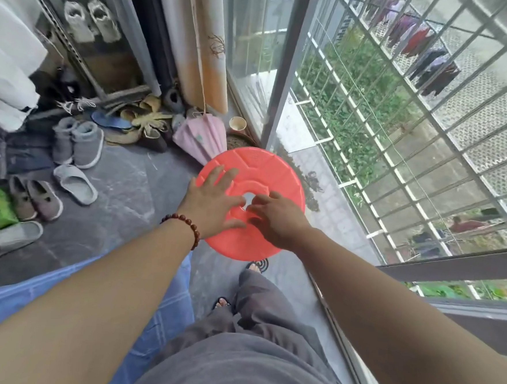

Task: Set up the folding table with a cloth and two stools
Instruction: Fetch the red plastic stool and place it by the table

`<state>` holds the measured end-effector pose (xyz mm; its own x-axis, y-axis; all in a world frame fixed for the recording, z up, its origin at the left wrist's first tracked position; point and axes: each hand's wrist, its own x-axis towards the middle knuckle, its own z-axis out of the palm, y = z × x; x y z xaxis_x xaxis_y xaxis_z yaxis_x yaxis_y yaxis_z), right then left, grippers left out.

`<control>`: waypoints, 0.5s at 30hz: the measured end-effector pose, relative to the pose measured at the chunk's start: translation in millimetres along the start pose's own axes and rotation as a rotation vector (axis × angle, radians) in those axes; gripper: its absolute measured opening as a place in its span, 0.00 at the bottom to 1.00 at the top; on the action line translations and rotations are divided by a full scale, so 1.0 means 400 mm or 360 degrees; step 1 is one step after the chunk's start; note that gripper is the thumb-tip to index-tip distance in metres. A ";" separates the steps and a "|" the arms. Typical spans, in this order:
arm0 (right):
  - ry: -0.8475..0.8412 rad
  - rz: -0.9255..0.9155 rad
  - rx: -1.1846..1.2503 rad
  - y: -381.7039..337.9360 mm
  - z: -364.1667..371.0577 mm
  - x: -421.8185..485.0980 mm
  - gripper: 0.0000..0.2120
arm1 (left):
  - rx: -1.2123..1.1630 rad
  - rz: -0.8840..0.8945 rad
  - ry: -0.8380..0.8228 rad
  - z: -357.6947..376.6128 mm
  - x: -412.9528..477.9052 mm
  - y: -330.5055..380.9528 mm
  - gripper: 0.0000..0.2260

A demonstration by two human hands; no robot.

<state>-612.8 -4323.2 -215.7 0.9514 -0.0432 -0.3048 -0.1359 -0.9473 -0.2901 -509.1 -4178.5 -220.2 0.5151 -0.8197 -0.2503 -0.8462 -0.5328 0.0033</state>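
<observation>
A round red plastic stool (266, 168) with a hole in the middle of its seat stands on the dark floor beside the window, seen from above. My left hand (212, 201), a bead bracelet on its wrist, lies flat on the seat's left half with fingers spread. The curled fingers of my right hand (277, 217) hook at the rim of the centre hole. A blue checked cloth (160, 308) covers a surface at the lower left, under my left forearm. The stool's legs are hidden beneath the seat.
Several slippers and shoes (75, 184) lie scattered on the floor to the left. A folded pink umbrella (202, 137) and a cup (237, 124) sit just beyond the stool. A glass window frame (287, 74) with a metal grille runs along the right.
</observation>
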 end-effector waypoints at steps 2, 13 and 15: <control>0.0003 0.0005 0.0001 0.000 0.000 0.001 0.16 | -0.0015 0.0009 0.0001 0.000 0.001 -0.002 0.22; 0.0014 0.0015 -0.0027 0.016 0.001 -0.018 0.16 | -0.0046 0.0055 -0.0007 0.005 0.012 0.016 0.22; -0.0010 0.0009 -0.0037 0.021 0.003 -0.021 0.16 | -0.0051 0.0049 -0.0028 0.009 0.012 0.022 0.23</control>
<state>-622.2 -4330.3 -216.5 0.9489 -0.0467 -0.3120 -0.1348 -0.9542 -0.2672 -514.6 -4186.2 -224.9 0.4862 -0.8323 -0.2665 -0.8568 -0.5139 0.0420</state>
